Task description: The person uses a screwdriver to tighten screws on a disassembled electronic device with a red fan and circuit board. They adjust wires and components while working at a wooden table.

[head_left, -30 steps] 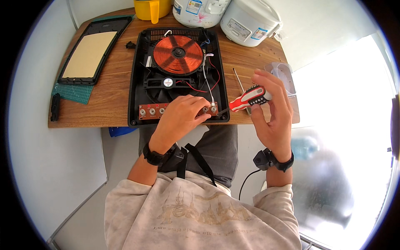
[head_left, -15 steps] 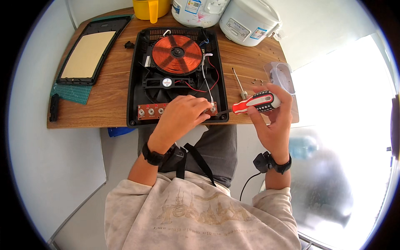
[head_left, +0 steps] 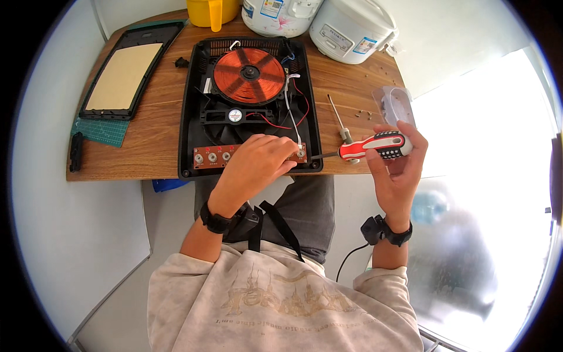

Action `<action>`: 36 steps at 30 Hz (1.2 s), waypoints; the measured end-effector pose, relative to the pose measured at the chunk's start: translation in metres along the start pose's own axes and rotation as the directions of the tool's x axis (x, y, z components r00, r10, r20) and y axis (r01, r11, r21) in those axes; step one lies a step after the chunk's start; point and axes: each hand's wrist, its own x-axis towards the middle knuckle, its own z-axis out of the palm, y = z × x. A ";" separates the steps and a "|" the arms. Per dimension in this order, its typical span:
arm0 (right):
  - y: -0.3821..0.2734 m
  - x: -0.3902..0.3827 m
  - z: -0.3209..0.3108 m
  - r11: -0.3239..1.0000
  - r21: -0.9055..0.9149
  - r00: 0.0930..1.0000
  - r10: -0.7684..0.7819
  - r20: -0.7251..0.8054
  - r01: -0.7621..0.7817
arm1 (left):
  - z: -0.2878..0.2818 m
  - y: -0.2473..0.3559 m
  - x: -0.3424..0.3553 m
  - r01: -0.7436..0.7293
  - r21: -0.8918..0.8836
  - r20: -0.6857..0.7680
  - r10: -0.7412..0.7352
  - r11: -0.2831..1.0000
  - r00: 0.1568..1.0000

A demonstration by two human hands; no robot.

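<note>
An opened induction cooker base (head_left: 312, 105), a black shell, lies on the table with its copper coil (head_left: 249, 75) exposed. Along its near side runs a reddish-brown circuit board (head_left: 205, 157) with round buttons. My left hand (head_left: 255, 166) covers the board's middle, fingers bent and closed at it; its fingertips are partly hidden. In my right hand (head_left: 399, 176) is a red, white and black screwdriver (head_left: 356, 149), held nearly level by its handle. Its shaft points left, the tip at the shell's right side beside the board's end. A white cable (head_left: 291, 111) runs down to that end.
Behind the red handle lies a thin screwdriver (head_left: 336, 111). Small screws (head_left: 365, 112) and a clear plastic tray (head_left: 384, 97) are at the right. A black panel (head_left: 99, 94) rests on a green mat (head_left: 111, 132) at the left. Rice cookers (head_left: 352, 32) and a yellow container (head_left: 205, 14) stand behind.
My right hand has moved to the right with the screwdriver, drawing its tip away from the board's right end. My left hand has stayed almost in place.
</note>
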 end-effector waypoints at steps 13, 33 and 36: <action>-0.001 -0.003 0.005 0.999 -0.019 0.999 -0.030 0.037 0.031 | 0.001 0.000 -0.001 -0.007 0.036 -0.025 0.008 0.999 1.000; -0.015 0.026 0.020 0.840 -0.176 0.840 -0.452 0.299 0.514 | -0.004 0.004 0.006 -0.001 0.102 -0.011 0.002 0.995 1.000; -0.014 0.025 0.017 0.835 -0.181 0.835 -0.450 0.318 0.519 | -0.011 0.010 0.016 -0.006 0.140 0.055 -0.002 0.990 0.999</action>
